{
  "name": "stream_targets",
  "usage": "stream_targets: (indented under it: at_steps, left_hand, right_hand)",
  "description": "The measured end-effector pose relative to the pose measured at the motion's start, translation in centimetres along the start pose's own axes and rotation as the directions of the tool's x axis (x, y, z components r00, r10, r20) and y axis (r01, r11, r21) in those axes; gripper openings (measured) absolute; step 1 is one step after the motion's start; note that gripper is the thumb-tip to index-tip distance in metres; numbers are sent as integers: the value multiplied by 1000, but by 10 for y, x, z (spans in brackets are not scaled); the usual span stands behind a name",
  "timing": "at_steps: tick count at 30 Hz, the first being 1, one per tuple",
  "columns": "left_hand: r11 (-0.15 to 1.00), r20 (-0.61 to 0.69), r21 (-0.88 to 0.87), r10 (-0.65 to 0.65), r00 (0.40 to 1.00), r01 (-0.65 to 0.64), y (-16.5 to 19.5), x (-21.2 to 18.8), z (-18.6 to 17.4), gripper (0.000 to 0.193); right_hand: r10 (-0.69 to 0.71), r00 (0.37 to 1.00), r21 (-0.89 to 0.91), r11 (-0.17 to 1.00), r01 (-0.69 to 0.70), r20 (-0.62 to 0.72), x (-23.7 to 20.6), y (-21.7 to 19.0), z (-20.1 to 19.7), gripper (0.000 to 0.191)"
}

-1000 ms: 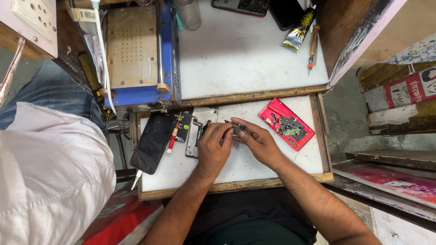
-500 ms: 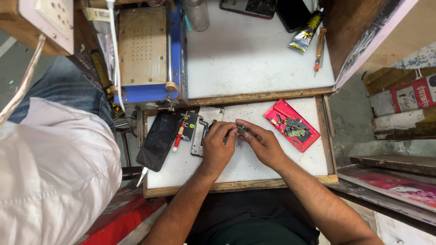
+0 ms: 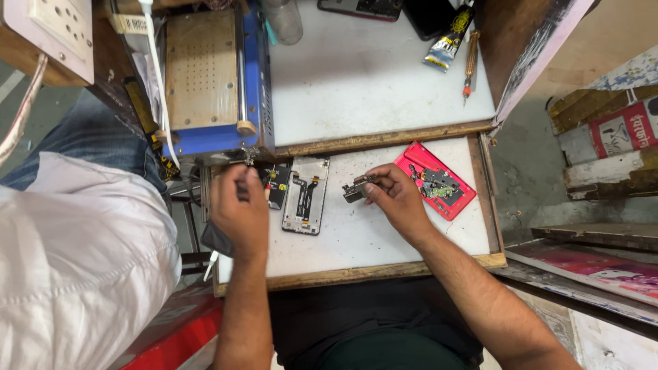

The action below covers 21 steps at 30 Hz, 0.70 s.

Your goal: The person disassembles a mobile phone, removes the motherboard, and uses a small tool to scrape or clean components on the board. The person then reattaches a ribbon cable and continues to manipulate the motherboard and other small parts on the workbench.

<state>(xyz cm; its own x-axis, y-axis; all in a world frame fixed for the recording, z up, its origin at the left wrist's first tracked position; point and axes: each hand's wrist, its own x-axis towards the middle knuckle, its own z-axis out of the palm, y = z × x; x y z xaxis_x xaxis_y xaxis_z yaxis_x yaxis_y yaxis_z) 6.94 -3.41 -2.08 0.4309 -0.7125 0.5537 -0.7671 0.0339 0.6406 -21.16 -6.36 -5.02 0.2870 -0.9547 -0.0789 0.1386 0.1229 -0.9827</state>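
an opened phone frame is lying on the lower board, a parts tray sitting to its right, a screwdriver resting on the upper shelf behind.

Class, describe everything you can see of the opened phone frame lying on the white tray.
The opened phone frame is a grey, rectangular shell lying flat, inner side up, with a dark flex cable running along its middle. It rests on the white tray, long side pointing away from the person, between the left hand and right hand. Neither hand touches it.
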Motion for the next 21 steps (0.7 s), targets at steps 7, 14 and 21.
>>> stream_targets:
  at_steps: [7,14,21]
  left_hand:
    - [988,-66,131,90,994,-80,-4,25,0,16]
    - [997,-2,72,38,999,-37,-12,28,-1,10]
    - [998,-73,11,66,995,-65,-6,20,7,13]
  right_hand:
    - [77,994,169,982,-89,73,0,4,-1,26]
    - [98,982,262,955,-138,159,1,7,-4,26]
    - [143,982,188,968,-164,121,2,-1,0,36]
